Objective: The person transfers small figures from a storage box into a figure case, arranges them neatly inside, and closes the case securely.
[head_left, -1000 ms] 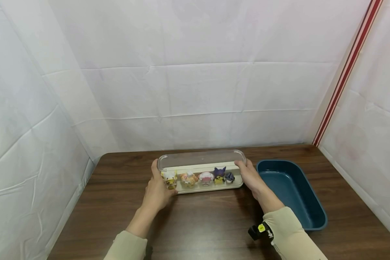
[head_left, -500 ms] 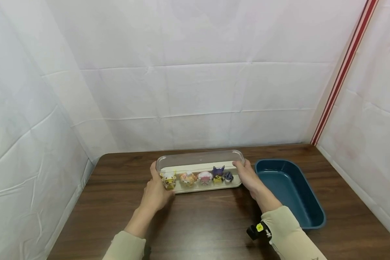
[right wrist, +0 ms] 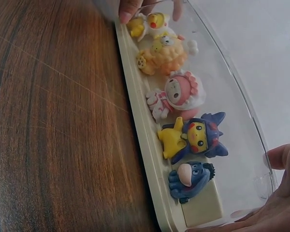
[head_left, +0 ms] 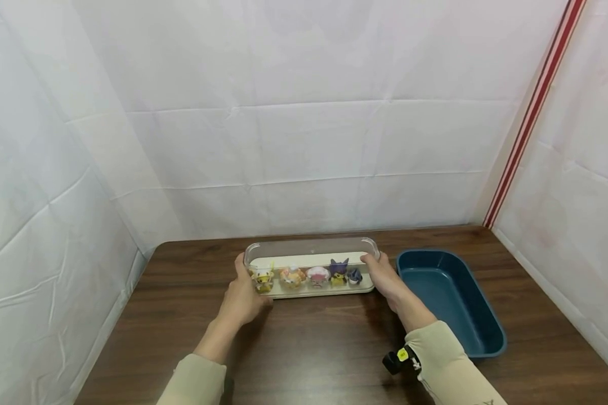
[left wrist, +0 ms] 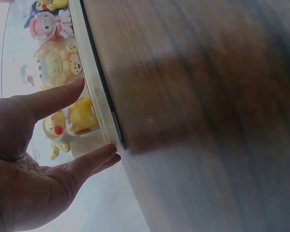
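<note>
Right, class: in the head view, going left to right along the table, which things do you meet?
Left hand → yellow figure → orange figure → pink figure → purple-hooded figure → small blue figure → right hand → blue tray.

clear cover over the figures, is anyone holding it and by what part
Yes. The left hand grips the clear cover at its left end and the right hand grips its right end.

The left wrist view blurs the table (left wrist: 208,96); the right hand (right wrist: 275,203) is cut off at the frame's corner.
</note>
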